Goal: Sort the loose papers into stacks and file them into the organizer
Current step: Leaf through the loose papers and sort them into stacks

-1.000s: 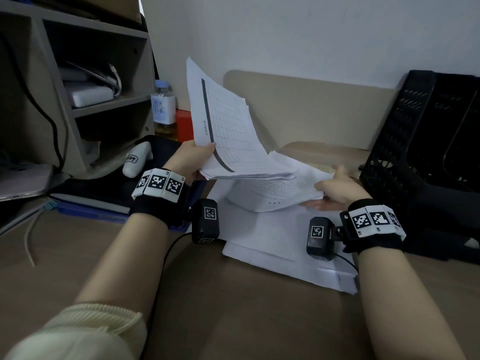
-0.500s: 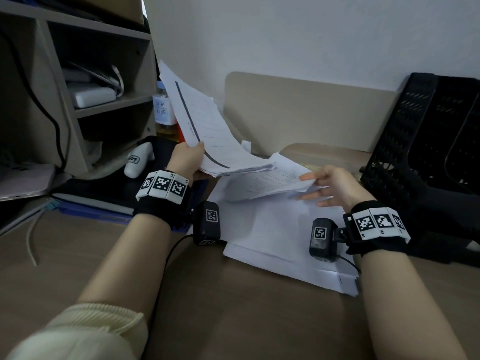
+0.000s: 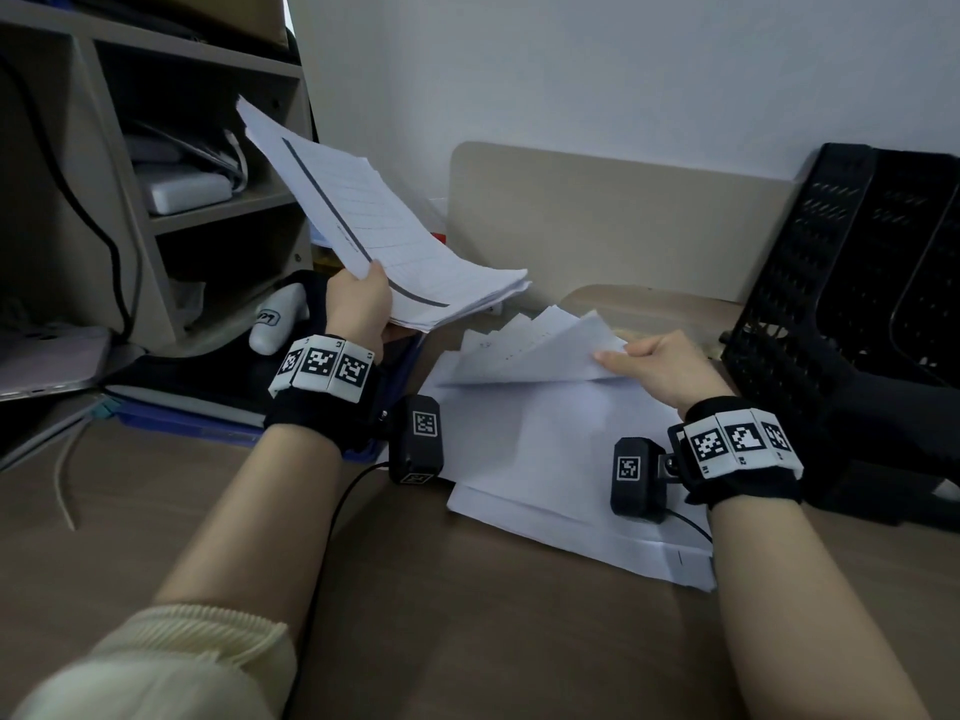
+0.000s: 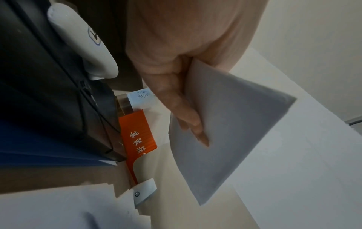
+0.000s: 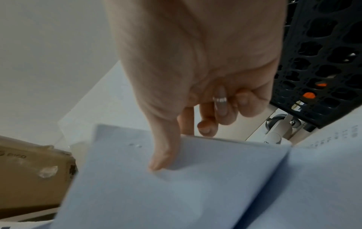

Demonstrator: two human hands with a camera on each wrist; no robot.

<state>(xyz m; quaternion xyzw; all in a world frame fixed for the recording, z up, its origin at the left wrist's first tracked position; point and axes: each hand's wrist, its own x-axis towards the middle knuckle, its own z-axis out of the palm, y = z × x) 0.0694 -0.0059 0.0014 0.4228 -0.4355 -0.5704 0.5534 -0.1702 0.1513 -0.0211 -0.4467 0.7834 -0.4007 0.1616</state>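
My left hand (image 3: 358, 304) grips a sheaf of printed sheets (image 3: 374, 236) by its near edge and holds it tilted up above the desk's left side; its fingers (image 4: 188, 117) lie under the sheaf (image 4: 231, 124). My right hand (image 3: 649, 363) pinches the right edge of several fanned white sheets (image 3: 530, 350), thumb (image 5: 164, 150) on top of the sheets (image 5: 176, 193), lifted off the pile of loose papers (image 3: 545, 459) on the desk. The black mesh organizer (image 3: 857, 272) stands at the right, close to my right hand.
A wooden shelf unit (image 3: 156, 163) with devices stands at the left. In front of it lie a white handheld device (image 3: 275, 319), dark folders (image 3: 182, 397) and a cable (image 3: 62, 485). A beige board (image 3: 597, 220) leans on the wall. An orange box (image 4: 137, 136) stands behind the sheaf.
My left hand has swung its sheaf up and to the left, away from the pile. My right hand has taken hold of several sheets and lifted their right edge so they fan out.
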